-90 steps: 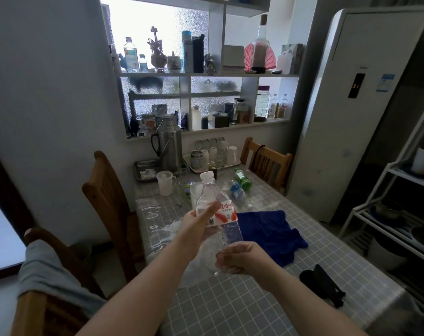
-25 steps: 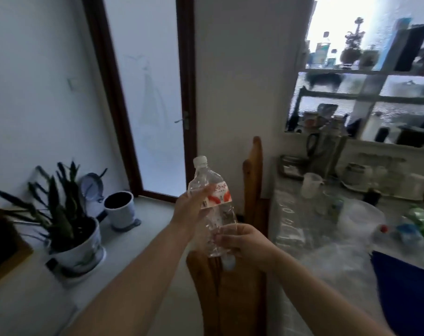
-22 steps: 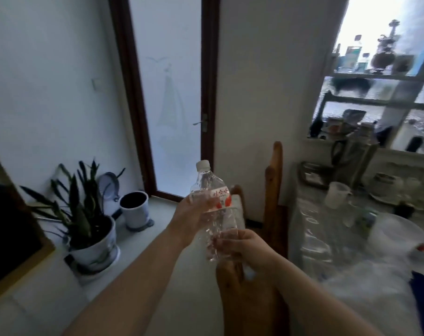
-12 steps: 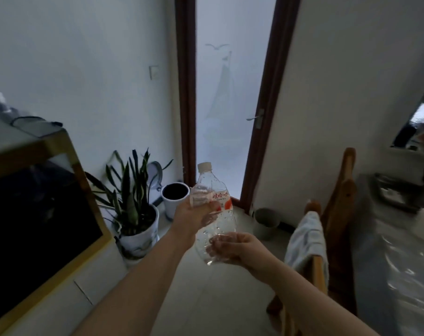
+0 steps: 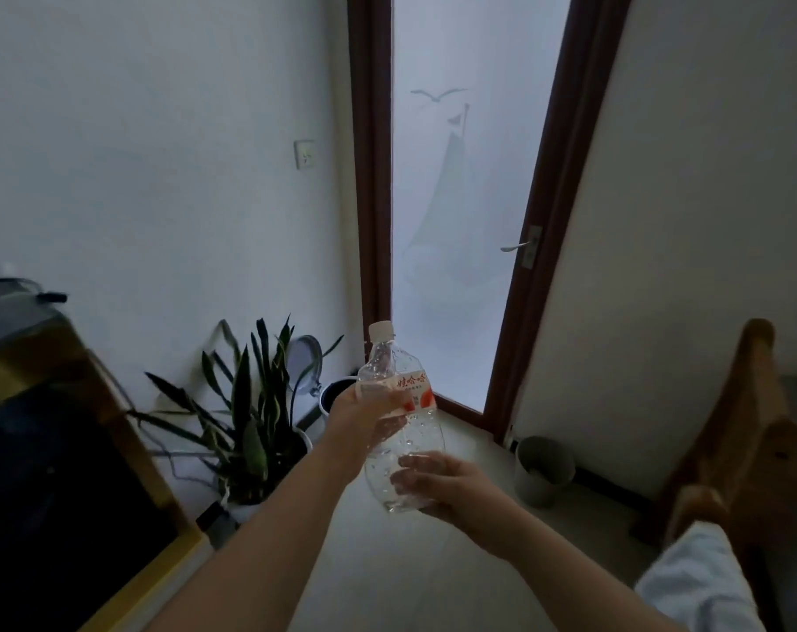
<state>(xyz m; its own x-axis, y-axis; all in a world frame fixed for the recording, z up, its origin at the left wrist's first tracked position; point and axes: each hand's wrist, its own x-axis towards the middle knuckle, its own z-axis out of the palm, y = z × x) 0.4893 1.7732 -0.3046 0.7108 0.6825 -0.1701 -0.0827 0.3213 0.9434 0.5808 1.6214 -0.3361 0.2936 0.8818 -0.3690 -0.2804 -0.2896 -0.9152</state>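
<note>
A clear, crumpled plastic bottle (image 5: 398, 412) with a white cap and a red and white label is held upright in front of me, above the floor. My left hand (image 5: 364, 424) grips it around the label, near the shoulder. My right hand (image 5: 437, 483) cups and grips its lower end, with the fingers curled round the base. The bottle looks empty, with drops clinging inside.
A snake plant in a white pot (image 5: 250, 431) stands on the floor at the left, with a second pot (image 5: 337, 396) behind it. A small grey bin (image 5: 544, 469) sits beside the frosted glass door (image 5: 460, 221). A dark framed cabinet (image 5: 59, 472) is on the left; a wooden chair (image 5: 747, 440) with cloth is on the right.
My view has swung left from the table to the door and plant. Both hands have kept hold of the bottle throughout.
</note>
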